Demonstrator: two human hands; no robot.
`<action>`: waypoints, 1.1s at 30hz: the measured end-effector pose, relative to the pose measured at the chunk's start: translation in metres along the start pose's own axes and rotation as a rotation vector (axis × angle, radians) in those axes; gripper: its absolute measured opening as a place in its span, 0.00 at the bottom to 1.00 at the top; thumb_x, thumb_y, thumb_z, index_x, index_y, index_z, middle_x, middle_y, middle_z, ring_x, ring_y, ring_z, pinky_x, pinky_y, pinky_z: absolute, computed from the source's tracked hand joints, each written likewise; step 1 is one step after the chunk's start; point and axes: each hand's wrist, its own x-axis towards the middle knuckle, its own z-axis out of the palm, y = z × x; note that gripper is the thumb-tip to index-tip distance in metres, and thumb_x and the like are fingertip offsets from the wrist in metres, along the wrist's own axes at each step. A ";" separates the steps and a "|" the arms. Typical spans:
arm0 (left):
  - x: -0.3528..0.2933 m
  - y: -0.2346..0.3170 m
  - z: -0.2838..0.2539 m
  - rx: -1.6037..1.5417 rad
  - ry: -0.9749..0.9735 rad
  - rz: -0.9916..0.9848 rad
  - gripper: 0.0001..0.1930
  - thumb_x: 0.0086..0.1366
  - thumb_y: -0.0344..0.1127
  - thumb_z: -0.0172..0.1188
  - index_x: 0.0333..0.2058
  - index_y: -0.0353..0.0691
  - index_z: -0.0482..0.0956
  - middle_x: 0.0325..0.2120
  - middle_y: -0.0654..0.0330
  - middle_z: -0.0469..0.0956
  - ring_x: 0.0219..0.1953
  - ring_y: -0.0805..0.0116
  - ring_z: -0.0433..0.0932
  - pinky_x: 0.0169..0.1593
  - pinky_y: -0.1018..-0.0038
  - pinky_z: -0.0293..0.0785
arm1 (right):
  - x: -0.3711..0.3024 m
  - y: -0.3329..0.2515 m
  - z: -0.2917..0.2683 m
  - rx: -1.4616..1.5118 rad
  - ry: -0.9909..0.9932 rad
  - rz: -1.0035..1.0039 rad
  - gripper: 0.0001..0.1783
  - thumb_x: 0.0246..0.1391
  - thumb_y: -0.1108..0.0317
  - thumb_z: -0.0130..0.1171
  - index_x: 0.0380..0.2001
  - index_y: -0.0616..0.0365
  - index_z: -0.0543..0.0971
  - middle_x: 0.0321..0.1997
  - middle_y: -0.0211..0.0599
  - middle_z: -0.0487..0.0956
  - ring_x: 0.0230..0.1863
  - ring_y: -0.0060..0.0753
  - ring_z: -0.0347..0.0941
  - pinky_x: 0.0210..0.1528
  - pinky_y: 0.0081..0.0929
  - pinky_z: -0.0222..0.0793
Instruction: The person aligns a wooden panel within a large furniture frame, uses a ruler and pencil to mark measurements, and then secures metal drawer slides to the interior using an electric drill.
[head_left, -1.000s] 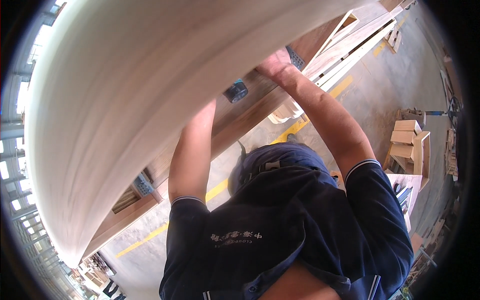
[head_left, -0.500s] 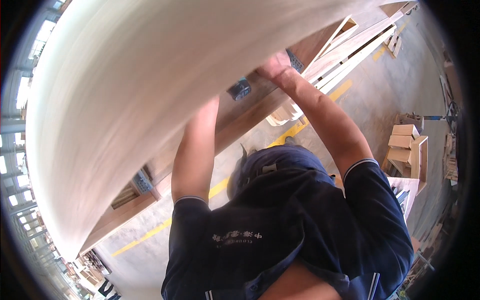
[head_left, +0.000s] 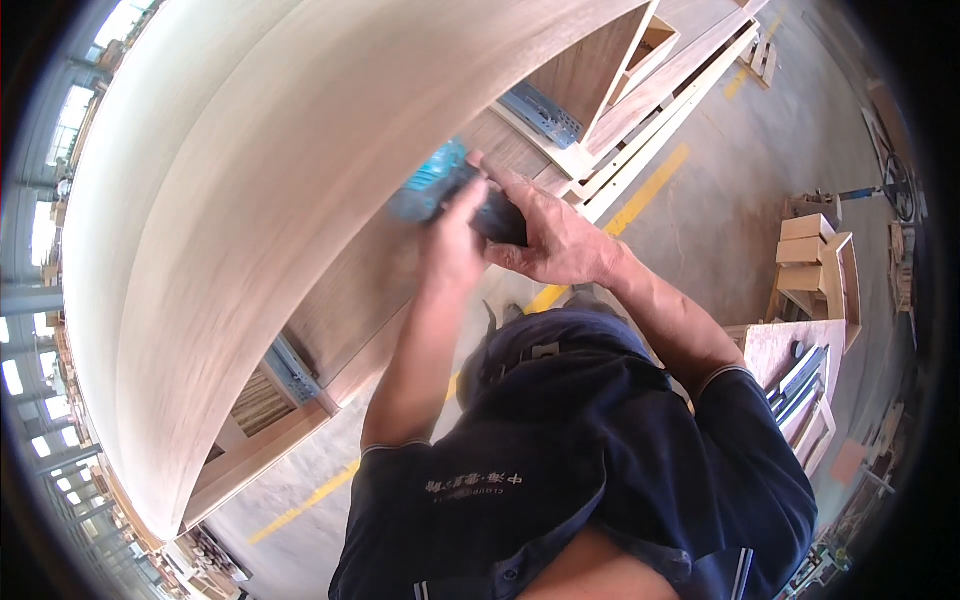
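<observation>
A cordless drill (head_left: 434, 178), teal with a black end, is held between my two hands just under the curved-looking edge of a large pale wooden panel (head_left: 250, 150). My left hand (head_left: 452, 240) is closed on the drill from the near left side, partly smeared by motion. My right hand (head_left: 562, 236) wraps round its black end, with fingers and thumb on either side. The drill's front is blurred and close to the panel's edge. Beyond the hands, a metal drawer slide (head_left: 540, 114) is set on a wooden part inside the cabinet.
Another drawer slide (head_left: 290, 374) sits at the cabinet's left opening. Wooden boxes (head_left: 803, 250) are stacked at right, near a wooden stand (head_left: 765, 345) holding metal rails. A small pallet (head_left: 762, 60) lies on the floor at far right. A yellow line (head_left: 650, 190) crosses the floor.
Half a second ago the drill lay on the wood between my hands, which reached under the panel. Both hands have drawn back and now hold it. The view has shifted, showing the slide.
</observation>
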 end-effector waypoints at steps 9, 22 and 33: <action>-0.027 0.002 -0.011 0.899 -0.413 0.255 0.34 0.55 0.24 0.62 0.62 0.30 0.66 0.56 0.48 0.73 0.58 0.59 0.72 0.62 0.63 0.67 | -0.072 -0.009 -0.018 0.466 0.200 0.385 0.38 0.46 0.75 0.68 0.63 0.61 0.68 0.53 0.34 0.76 0.53 0.24 0.72 0.57 0.26 0.68; 0.094 -0.116 0.043 1.656 0.218 0.672 0.53 0.40 0.54 0.77 0.57 0.36 0.54 0.52 0.42 0.58 0.56 0.45 0.57 0.63 0.49 0.51 | -0.220 -0.006 -0.025 0.347 0.524 0.496 0.26 0.49 0.74 0.67 0.52 0.60 0.73 0.42 0.34 0.81 0.41 0.24 0.77 0.50 0.25 0.73; 0.060 -0.085 0.001 1.866 0.278 0.468 0.50 0.48 0.59 0.74 0.58 0.23 0.68 0.59 0.34 0.66 0.62 0.41 0.67 0.67 0.55 0.63 | -0.241 0.013 -0.070 0.400 0.492 0.501 0.36 0.44 0.68 0.71 0.59 0.56 0.72 0.50 0.31 0.78 0.50 0.26 0.73 0.56 0.31 0.70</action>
